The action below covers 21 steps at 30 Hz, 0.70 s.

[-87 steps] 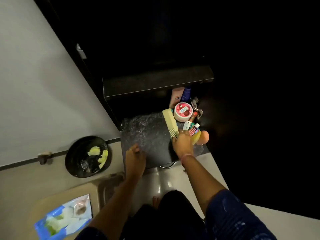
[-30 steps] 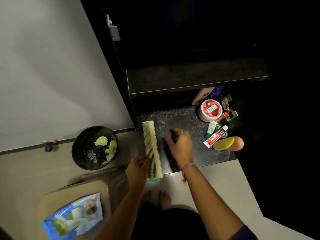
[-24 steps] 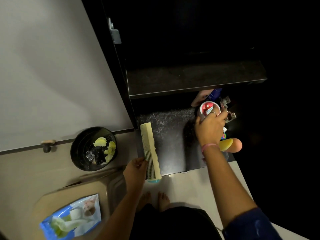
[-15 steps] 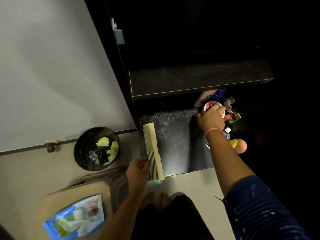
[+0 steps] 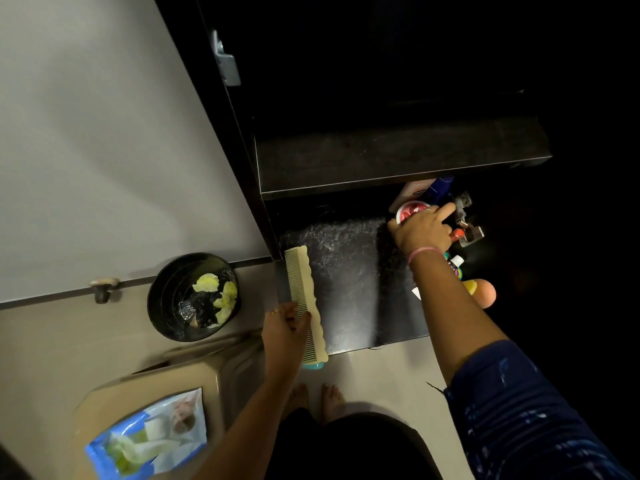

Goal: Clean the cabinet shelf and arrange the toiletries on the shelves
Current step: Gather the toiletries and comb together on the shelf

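My left hand (image 5: 285,328) grips a long cream comb (image 5: 302,282) by its lower half, over the front left corner of the dark speckled lower shelf (image 5: 346,271). At the shelf's back right, my right hand (image 5: 420,231) reaches over a round jar with a pink and white lid (image 5: 410,208), fingers curled over it. Beside the jar stand a pink bottle (image 5: 412,190) and a blue bottle (image 5: 441,184). Small tubes (image 5: 455,265) and a yellow and orange sponge (image 5: 484,292) lie to the right of my wrist. The dark upper shelf (image 5: 398,154) is bare.
A metal door hinge (image 5: 465,220) juts out right of the jar. A black bin (image 5: 194,296) with yellow scraps stands on the floor to the left. A blue wipes pack (image 5: 149,431) lies on a beige stool (image 5: 214,375). My bare feet (image 5: 322,396) are below the shelf.
My left hand took the comb off the shelf and holds it at the left. My right hand moved from the shelf's middle to the back right, onto the round jar.
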Tool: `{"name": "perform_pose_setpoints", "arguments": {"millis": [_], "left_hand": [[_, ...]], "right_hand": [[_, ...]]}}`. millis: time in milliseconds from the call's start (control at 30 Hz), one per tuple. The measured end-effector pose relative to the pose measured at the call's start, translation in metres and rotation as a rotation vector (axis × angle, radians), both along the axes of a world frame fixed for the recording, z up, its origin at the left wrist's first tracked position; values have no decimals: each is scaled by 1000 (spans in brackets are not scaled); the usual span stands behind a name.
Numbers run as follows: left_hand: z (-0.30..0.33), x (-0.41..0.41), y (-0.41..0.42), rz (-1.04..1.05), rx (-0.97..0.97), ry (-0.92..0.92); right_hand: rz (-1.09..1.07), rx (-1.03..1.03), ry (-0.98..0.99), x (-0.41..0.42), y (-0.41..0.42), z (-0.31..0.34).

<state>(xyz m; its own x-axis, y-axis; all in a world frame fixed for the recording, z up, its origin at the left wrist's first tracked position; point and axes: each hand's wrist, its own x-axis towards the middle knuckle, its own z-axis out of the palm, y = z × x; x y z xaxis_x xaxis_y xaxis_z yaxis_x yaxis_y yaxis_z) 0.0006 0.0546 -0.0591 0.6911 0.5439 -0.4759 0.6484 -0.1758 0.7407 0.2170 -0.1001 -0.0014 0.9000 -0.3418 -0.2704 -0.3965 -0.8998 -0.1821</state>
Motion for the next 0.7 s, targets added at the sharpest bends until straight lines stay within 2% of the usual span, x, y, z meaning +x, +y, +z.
{"name": "perform_pose_setpoints", "arguments": {"millis": [133, 233, 333, 500, 600, 700], "left_hand": [[2, 3, -1, 6, 23, -21], [3, 7, -1, 19, 37, -36], [6, 10, 0, 26, 46, -42], [10, 15, 2, 38, 54, -58], [15, 17, 3, 48, 36, -53], [18, 17, 4, 63, 17, -79]], "right_hand": [[53, 24, -24, -13, 1, 10], [183, 177, -81, -32, 15, 18], [344, 338, -55, -43, 44, 22], [541, 357, 35, -32, 105, 5], [532, 389, 106, -31, 122, -18], [556, 387, 64, -36, 125, -25]]}}
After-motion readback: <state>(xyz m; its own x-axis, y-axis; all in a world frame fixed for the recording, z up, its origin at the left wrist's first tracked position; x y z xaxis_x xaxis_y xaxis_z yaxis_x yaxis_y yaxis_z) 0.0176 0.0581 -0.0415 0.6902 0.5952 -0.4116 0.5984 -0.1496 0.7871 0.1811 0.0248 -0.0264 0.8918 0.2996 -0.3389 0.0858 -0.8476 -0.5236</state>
